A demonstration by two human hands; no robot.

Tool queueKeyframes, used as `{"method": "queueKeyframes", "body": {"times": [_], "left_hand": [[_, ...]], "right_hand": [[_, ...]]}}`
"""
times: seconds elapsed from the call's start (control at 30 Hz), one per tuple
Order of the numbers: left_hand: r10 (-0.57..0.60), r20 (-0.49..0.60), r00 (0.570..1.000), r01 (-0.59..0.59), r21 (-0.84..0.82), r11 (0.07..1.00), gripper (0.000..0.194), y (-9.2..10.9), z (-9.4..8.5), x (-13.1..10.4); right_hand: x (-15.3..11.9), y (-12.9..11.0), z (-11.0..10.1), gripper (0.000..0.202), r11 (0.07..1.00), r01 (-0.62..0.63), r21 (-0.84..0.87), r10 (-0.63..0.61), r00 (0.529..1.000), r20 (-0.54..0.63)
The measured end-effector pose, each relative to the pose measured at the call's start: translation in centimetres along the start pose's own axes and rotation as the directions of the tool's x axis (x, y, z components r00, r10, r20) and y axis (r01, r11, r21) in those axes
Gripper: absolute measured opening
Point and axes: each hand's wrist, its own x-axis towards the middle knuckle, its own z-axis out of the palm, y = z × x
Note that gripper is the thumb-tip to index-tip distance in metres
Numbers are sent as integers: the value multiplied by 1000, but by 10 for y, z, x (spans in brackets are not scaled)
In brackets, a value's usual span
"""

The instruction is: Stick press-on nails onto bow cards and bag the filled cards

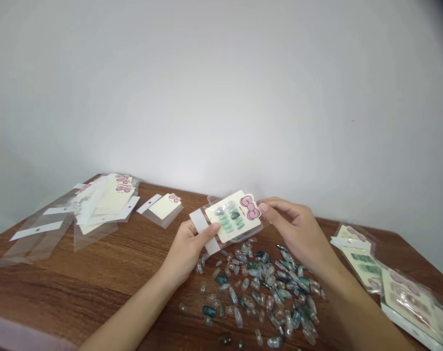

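Plain pale wall behind everything and a dark wood-grain bench in front of it, nothing fancy. I've got the task's thing, a cream card with rows of green press-on nails on it, up over the back middle of the bench, tilted so the nails face my camera, which I'd guess is for a decent look at them. My left hand has its grip pressed together on the lower left side, thumb on top by the white strip of the clear sleeve. Makes sense to me, since the thumb sits mostly beside the nails rather than across them. My right hand is at the opposite end by the pink bow, thumb and forefinger close together, but I can't tell if they're actually pinching film or card; probably there to steady that corner. Loose nails are scattered right below, between my forearms, so any of them is an easy reach. Off left there's a fanned heap of cards and sleeves, with one sleeved card lying apart, likely handy to grab. Over on the right, filled packs overlap near the edge, presumably to keep them away from the loose stuff.
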Motion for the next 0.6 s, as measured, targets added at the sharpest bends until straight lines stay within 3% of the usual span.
{"method": "queueKeyframes", "body": {"times": [0.2, 0.6], "left_hand": [[12, 3, 1000, -12, 6, 1000, 32, -2, 0, -1], [21, 4, 1000, -21, 39, 999, 30, -2, -2, 1]], "right_hand": [[3, 7, -2, 29, 1000, 26, -13, -27, 998, -48], [2, 2, -2, 25, 999, 50, -18, -50, 999, -20]]}}
